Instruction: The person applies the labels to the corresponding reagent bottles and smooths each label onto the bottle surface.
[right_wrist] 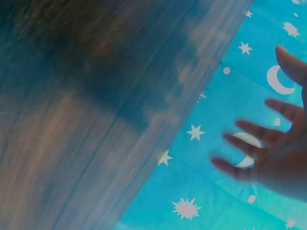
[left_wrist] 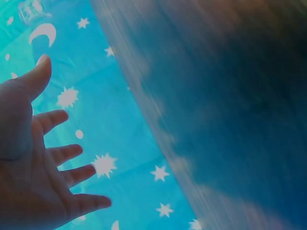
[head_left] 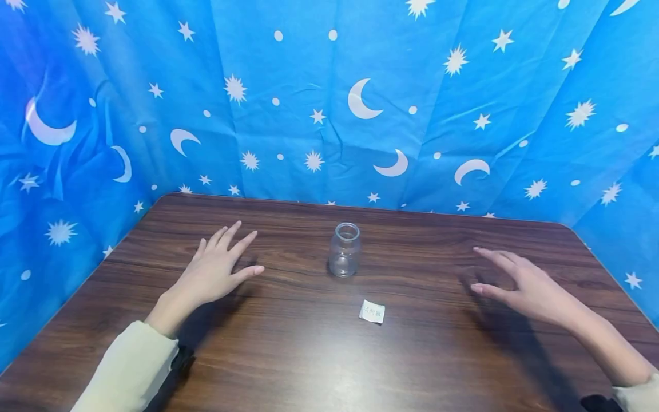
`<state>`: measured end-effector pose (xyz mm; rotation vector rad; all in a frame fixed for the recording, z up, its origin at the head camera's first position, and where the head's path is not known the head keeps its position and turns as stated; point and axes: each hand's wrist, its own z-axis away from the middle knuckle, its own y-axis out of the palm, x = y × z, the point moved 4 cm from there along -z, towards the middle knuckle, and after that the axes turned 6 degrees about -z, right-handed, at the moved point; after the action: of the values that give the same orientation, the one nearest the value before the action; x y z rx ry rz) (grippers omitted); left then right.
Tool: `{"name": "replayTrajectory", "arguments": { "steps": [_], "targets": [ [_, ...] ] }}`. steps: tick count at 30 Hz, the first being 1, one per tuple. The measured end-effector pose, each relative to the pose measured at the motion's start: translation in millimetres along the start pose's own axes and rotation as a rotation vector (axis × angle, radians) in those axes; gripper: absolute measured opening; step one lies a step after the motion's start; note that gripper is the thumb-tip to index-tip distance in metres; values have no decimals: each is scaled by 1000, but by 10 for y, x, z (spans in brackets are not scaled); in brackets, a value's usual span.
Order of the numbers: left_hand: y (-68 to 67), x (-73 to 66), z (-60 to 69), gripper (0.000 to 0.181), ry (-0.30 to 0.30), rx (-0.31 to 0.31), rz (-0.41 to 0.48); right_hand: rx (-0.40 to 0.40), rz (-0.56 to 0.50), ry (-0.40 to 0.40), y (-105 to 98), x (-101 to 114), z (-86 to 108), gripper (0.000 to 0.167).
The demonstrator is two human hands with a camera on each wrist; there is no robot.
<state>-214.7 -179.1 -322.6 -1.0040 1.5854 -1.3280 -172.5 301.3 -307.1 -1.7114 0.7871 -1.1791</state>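
A clear glass jar without a lid stands upright near the middle of the table. In front of it and slightly to its right lies a small white paper label with printed characters. My left hand is over the table left of the jar, fingers spread, holding nothing; the left wrist view shows the same hand with its palm visible. On the right, my right hand hovers apart from the jar with extended fingers and nothing in it. In the right wrist view that hand looks slightly blurred.
The dark wood-grain table has rounded far corners. Behind it and along both sides hangs a blue cloth with white moons and stars. Shadows of both arms fall on the tabletop.
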Motion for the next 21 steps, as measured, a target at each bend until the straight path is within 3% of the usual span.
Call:
{"name": "replayTrajectory", "arguments": {
  "steps": [3, 8, 13, 21],
  "targets": [
    [4, -120, -4, 70, 50, 14, 6, 68, -108, -58, 45, 114, -16, 56],
    [29, -359, -18, 63, 142, 64, 54, 218, -275, -87, 138, 281, -69, 44],
    [85, -601, -67, 59, 224, 169, 210, 359, -408, -83, 278, 432, -149, 43],
    [270, -995, -242, 55, 351, 326, 394, 447, -524, -135, 531, 676, -271, 37]
  ]
}}
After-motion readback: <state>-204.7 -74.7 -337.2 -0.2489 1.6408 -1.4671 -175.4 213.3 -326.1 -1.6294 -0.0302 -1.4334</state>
